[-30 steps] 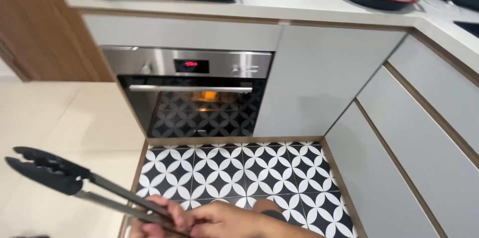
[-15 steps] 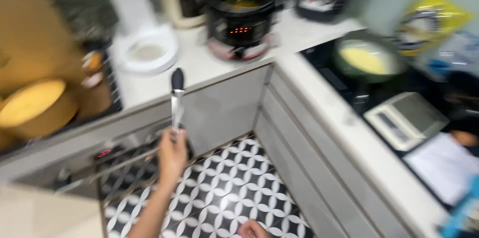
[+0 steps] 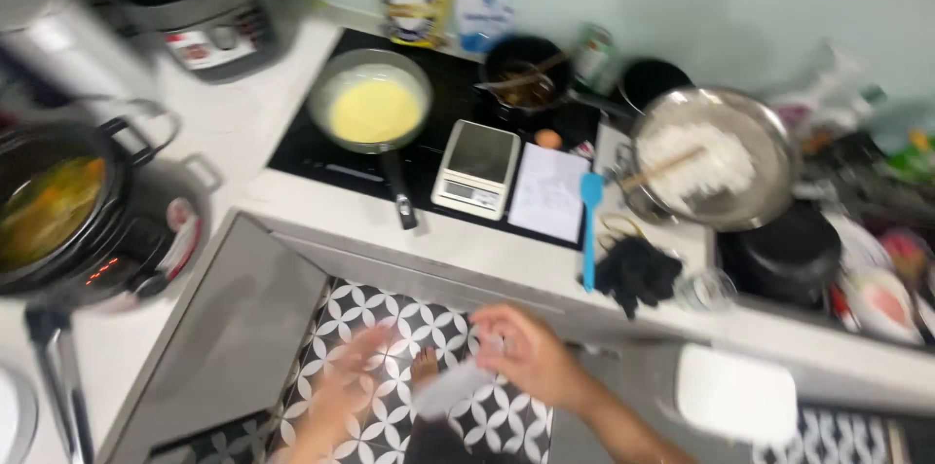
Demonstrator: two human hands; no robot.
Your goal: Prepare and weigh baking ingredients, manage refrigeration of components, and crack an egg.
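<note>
My left hand [image 3: 349, 378] is a motion blur over the patterned floor tiles [image 3: 385, 323], fingers spread and holding nothing. My right hand [image 3: 527, 352] is beside it, just below the counter's edge, and its fingers close on a pale, blurred object [image 3: 450, 390] whose kind I cannot make out. The black tongs [image 3: 56, 367] lie on the white counter [image 3: 467, 245] at the lower left, apart from both hands.
On the hob stand a pan of yellow batter [image 3: 375, 109], a kitchen scale [image 3: 477, 167], a paper sheet [image 3: 548, 191] and a blue spatula [image 3: 590, 225]. A steel bowl of white food [image 3: 716, 157] is at right. A pot of soup [image 3: 49, 206] is at left.
The view swung from the oven up and right to the hob. My left hand lifted the tongs to the counter and let go of them. The right hand now holds a pale object.
</note>
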